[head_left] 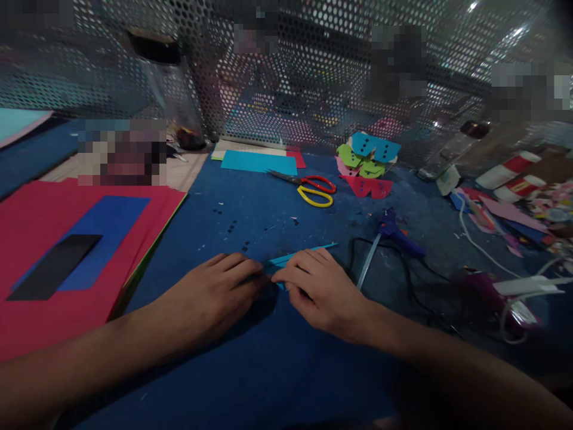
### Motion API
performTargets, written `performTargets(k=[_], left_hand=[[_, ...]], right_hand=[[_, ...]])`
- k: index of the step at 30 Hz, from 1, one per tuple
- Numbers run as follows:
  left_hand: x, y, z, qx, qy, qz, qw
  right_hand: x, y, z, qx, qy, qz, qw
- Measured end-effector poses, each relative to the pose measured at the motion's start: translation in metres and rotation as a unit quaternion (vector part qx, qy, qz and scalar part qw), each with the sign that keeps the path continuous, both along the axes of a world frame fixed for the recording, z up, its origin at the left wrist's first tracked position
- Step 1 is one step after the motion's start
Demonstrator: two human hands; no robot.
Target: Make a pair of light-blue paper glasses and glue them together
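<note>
A narrow piece of light blue paper (278, 261) lies low over the blue table between my two hands, its pointed end sticking out past the right fingers. My left hand (224, 285), closed with fingers curled, grips its left end. My right hand (320, 289) is closed on it from the other side, thumb and forefinger pinched near the middle. Most of the paper is hidden under the fingers. Just beyond lie scissors (308, 186) with one red and one yellow handle, their blades pointing left. To the right is a blue glue gun (396, 232) with a clear glue stick in it.
Red sheets (147, 206) at left carry blue (111, 233) and black paper strips (56, 267). Cut paper shapes (369, 152) are piled near the perforated metal screen (286, 89). A lidded jar (174, 89) stands behind. Cords, a purple device (492, 298) and paper scraps occupy the right.
</note>
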State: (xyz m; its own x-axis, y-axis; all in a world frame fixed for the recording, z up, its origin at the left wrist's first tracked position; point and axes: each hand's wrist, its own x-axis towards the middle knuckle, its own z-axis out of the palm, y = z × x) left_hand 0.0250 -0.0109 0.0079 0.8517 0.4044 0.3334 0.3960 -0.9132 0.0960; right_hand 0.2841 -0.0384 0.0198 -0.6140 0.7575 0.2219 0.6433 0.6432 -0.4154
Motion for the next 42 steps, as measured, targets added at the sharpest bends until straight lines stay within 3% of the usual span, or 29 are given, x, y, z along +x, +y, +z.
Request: performTargets(k=[10,42], left_hand=[[-0.0006,-0.0002,-0.0032,0.006,-0.021,0.002,1.0],[-0.0002,-0.0022,-0.0041,0.004,0.005,0.012,1.0]], right_hand=[[0.0027,0.0008,-0.003,0.049,-0.074,0.026,0.996],[0.0034,0.0019,-0.0046,0.105,-0.092,0.051,0.989]])
